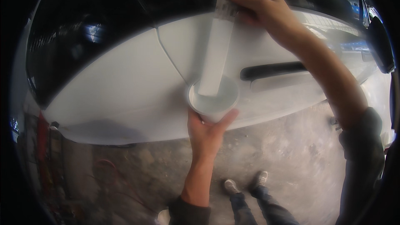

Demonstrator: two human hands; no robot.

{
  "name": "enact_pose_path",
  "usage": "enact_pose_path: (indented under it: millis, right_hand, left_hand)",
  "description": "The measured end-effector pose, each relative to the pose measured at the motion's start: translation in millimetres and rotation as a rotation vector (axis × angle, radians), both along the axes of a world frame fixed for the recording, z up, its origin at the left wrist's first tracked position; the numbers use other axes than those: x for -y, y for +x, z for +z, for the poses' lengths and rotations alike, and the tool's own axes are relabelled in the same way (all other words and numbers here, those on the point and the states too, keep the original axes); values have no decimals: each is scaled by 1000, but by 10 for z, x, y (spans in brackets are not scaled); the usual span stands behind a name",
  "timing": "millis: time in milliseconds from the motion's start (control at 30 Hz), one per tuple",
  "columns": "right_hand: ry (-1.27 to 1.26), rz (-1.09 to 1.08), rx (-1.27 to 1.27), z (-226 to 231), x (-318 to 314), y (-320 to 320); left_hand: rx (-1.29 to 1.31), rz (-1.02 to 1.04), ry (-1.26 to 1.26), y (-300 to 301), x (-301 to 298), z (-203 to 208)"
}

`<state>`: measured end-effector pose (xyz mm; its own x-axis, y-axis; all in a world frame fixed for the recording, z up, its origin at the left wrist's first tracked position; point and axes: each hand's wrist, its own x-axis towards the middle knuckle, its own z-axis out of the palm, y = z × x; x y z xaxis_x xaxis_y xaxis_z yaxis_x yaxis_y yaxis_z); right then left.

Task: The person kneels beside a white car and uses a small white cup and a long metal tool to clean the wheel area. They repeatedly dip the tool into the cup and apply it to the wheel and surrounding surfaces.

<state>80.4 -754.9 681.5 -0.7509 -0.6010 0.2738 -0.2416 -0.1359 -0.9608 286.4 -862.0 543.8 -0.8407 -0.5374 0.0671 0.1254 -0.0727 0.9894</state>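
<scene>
The left hand (206, 131) cupped a white cup (213, 98), fingers clamped beneath; the right hand (260, 10) pinched the stir stick (216, 50) standing inside.

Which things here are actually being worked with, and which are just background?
In use:
- left hand gripping the white cup of pale liquid
- right hand holding the flat stir stick, its lower end in the cup

Background:
- white car door
- dark door handle
- concrete floor
- red cable
</scene>
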Motion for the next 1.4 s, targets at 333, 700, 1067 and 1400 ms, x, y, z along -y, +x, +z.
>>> enact_pose_path:
  millis: [333, 700, 1067, 1400]
  right_hand:
    - [71, -88, -79, 166, -48, 131]
    - [153, -27, -142, 258, -271, 452]
    - [294, 300, -338, -458, -1422, 2608]
    - [-252, 579, 305, 63, -1224, 3011]
  left_hand:
    - [45, 29, 62, -45, -47, 96]
    - [151, -41, 8, 72, -29, 172]
    - [149, -348, -175, 1750, -779, -537]
    - [25, -708, -263, 1986, -909, -221]
